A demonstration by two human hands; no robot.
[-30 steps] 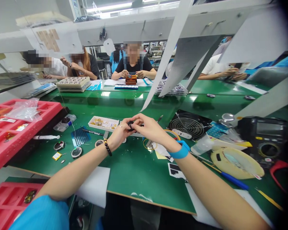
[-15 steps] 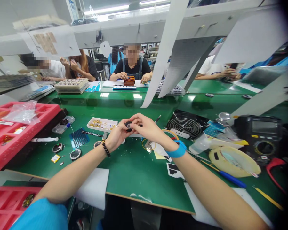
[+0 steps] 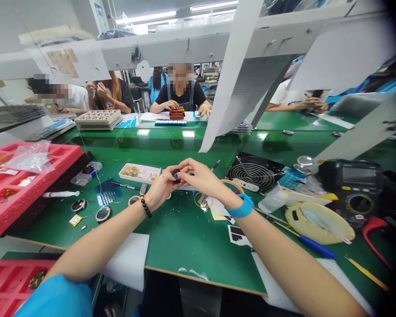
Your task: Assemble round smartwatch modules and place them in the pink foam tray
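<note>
Pinching a small black round part (image 3: pixel 176 175) by its rim just beyond the white parts tray (image 3: pixel 139 172), both the left hand (image 3: pixel 161 188) and right hand (image 3: pixel 203 178) are grasping what looks light, rigid and easily dropped.

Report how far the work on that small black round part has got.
Done: nothing shows as clearly finished; I cannot tell whether the round parts lying on the green mat are complete. In hand: the left hand and right hand together pinch the small black round part above the mat. Left: loose gold pieces sit in the white tray, unused.
</note>
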